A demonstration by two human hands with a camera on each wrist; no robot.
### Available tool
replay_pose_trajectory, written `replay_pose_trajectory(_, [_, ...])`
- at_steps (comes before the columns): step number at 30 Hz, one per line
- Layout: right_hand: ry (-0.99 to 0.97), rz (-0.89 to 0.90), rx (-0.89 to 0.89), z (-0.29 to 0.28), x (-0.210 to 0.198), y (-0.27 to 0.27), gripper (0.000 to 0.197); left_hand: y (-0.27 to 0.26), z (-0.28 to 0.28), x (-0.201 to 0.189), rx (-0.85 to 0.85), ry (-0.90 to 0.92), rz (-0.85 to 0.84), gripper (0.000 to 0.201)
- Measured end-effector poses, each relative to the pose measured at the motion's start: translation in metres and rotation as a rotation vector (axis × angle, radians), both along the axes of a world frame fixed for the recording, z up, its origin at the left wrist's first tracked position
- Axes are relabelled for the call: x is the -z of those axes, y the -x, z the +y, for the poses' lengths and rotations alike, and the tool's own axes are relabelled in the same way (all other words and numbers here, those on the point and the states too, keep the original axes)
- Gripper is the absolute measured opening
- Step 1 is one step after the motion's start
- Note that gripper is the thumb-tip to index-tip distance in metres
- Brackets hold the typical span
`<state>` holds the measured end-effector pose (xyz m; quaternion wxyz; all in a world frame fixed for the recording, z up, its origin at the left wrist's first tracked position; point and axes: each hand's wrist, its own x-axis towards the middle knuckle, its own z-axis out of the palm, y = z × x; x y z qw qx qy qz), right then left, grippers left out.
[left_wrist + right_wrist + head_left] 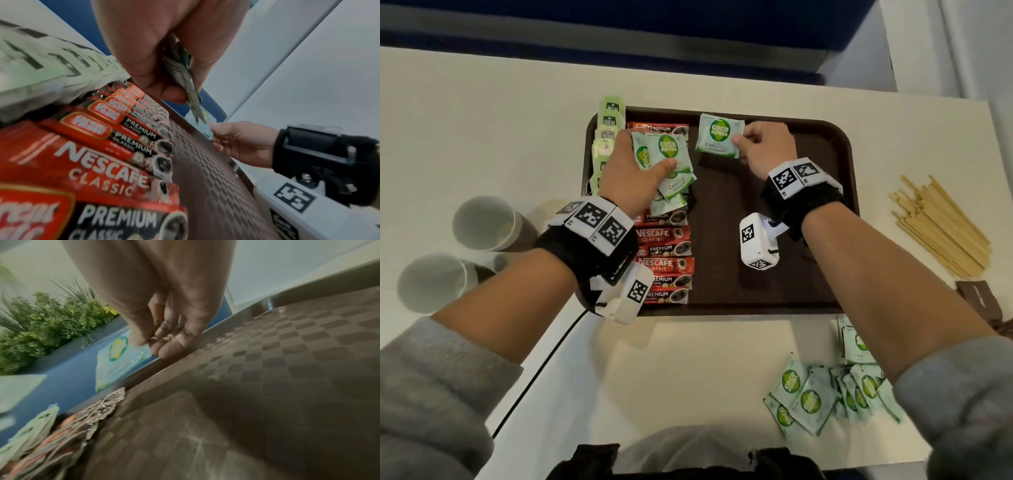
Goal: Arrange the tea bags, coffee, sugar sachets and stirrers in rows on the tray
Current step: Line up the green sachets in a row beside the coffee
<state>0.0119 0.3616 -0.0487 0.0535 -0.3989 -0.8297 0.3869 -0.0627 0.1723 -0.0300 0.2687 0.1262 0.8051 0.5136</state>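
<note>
A dark brown tray (pixel 774 281) lies on the table. Along its left edge runs a row of green tea bags (pixel 607 133), and beside them a row of red coffee sachets (pixel 666 263). My left hand (pixel 635 168) grips a fanned stack of green-and-white sugar sachets (pixel 671 161) above the coffee row. My right hand (pixel 760 147) pinches a single sugar sachet (pixel 719 135) by its right edge near the tray's far rim. That sachet (pixel 119 360) shows at my fingertips in the right wrist view. The stack (pixel 185 81) appears edge-on in the left wrist view.
A loose pile of sugar sachets (pixel 825 394) lies on the table at the near right. Wooden stirrers (pixel 941 226) are heaped to the right of the tray. Two white cups (pixel 482 222) stand to the left. A brown item (pixel 979 298) sits at the right edge.
</note>
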Motion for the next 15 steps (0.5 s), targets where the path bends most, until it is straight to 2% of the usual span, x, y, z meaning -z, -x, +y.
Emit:
replay_pose_trajectory(4, [0.028,-0.078,0.020,0.008,0.010,0.014,0.018,0.005,0.005,-0.002,-0.002,-0.027,-0.032,0.041])
replay_pose_trajectory(9, [0.063,-0.085,0.084,0.013,0.016,0.021,0.019,0.008,0.010,-0.001,-0.011,-0.041,-0.039,0.037])
replay_pose_trajectory(15, [-0.005,-0.122,0.035,0.011,0.016,0.025,0.045,0.009,0.010,-0.001,-0.015,-0.048,-0.060,0.038])
